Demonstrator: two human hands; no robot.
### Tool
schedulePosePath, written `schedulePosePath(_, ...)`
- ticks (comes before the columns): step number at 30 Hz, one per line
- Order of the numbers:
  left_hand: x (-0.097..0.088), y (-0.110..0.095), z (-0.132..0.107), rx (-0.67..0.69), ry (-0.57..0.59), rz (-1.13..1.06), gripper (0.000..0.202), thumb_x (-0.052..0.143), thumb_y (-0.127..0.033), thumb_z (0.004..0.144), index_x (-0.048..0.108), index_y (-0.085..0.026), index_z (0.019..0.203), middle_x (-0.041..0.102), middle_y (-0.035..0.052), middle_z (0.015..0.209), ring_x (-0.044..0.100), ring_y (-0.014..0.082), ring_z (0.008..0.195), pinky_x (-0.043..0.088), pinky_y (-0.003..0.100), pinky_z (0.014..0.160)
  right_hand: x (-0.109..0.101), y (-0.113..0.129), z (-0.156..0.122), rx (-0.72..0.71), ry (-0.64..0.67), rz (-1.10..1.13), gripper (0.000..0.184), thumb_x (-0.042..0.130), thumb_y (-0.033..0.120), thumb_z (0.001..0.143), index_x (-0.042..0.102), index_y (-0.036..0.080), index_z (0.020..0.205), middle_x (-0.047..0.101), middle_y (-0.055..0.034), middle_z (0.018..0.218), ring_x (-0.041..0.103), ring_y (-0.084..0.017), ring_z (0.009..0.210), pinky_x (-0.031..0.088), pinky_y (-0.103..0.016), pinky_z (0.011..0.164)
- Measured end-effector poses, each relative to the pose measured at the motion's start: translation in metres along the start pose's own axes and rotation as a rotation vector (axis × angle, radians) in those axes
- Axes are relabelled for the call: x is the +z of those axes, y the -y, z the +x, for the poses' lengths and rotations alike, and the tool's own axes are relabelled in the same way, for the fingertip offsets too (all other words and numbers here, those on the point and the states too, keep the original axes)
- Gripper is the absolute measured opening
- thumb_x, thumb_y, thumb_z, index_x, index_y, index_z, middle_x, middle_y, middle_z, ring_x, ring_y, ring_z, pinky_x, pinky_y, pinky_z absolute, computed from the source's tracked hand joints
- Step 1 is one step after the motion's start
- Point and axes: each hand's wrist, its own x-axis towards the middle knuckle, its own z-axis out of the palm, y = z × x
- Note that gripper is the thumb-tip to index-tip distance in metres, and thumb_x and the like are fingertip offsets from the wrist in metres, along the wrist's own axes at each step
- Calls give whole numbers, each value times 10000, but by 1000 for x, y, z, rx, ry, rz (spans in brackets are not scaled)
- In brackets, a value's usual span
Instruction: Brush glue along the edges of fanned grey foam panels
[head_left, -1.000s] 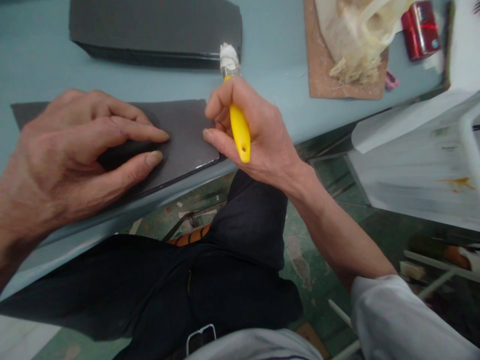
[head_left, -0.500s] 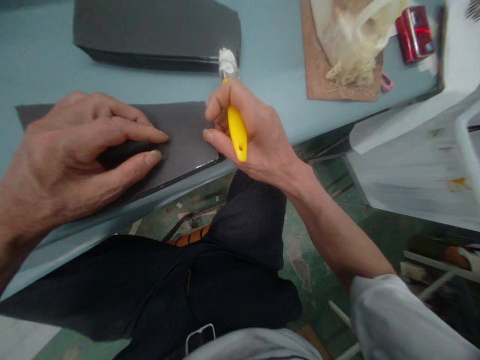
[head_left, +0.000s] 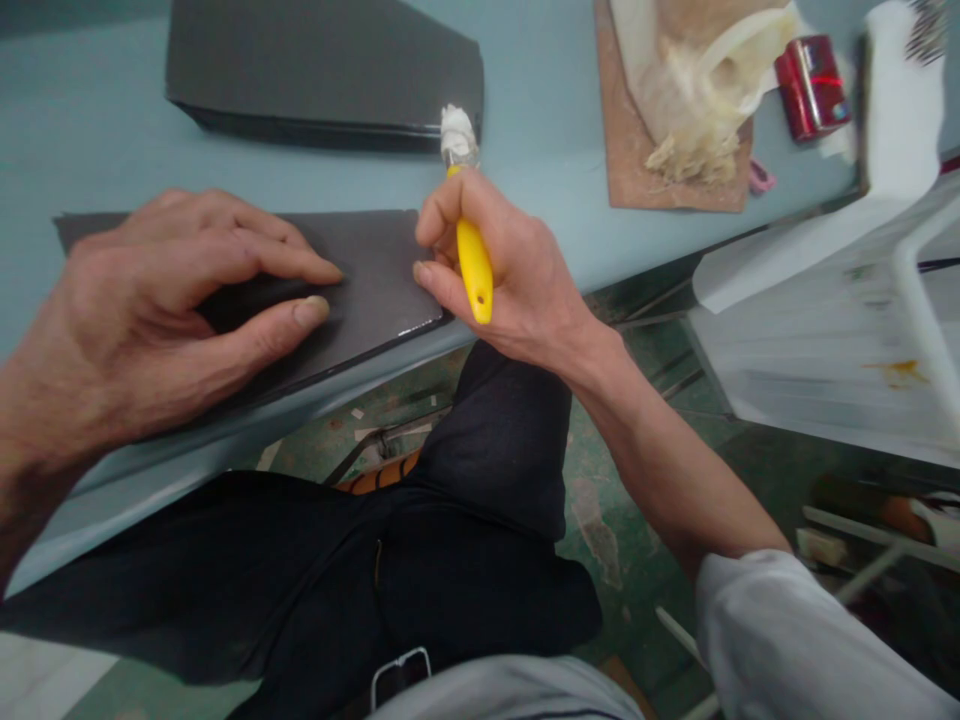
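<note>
Your left hand [head_left: 150,300] lies palm down on the dark sheet [head_left: 375,270], fingers stretched out and gripping nothing, pressing the sheet onto the blue table [head_left: 90,150] close to its near edge. Just to its right, your right hand [head_left: 517,280] is clenched round the yellow-handled tool [head_left: 474,270], thumb tip touching the sheet's right end. The handle's end sticks out of your fist towards you. The tool's white-wrapped head [head_left: 457,135] pokes out past your knuckles, over bare table just off the sheet's far right corner. Beyond both hands a second dark sheet [head_left: 322,70] lies apart from the first. Further right of your right hand sits a brown board [head_left: 637,170] piled with pale fibrous stuff, a red object [head_left: 811,85] just past it
</note>
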Motion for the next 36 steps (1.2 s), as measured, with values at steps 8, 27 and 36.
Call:
schedulePosePath(8, -1, -3, 0, -4, -17, -4, 362, 650, -507, 1029, 812, -205, 1146, 781, 47, 1165, 711, 261, 1160, 481, 430, 1133, 0, 1, -1, 13, -1, -30, 208, 649, 219, 972, 507, 287, 1108, 695, 6, 1063, 645, -180, 871, 554, -342, 852)
schedulePosePath(27, 0, 5, 0, -30, 5, 16, 391, 655, -573, 976, 821, -274, 1166, 776, 15, 1182, 709, 265, 1140, 486, 451, 1144, -1, 2, 1, 2, 13, 5, 218, 659, 214, 952, 481, 286, 1056, 671, -2, 1065, 640, -184, 879, 540, -345, 871)
schedulePosePath(36, -3, -5, 0, -107, 39, -11, 331, 624, -536, 1001, 817, -323, 1166, 763, 0, 1220, 675, 266, 1183, 453, 423, 1186, -2, 4, 0, 33, 43, -33, 223, 667, 211, 959, 505, 291, 1089, 693, -8, 1130, 668, -184, 939, 561, -324, 911)
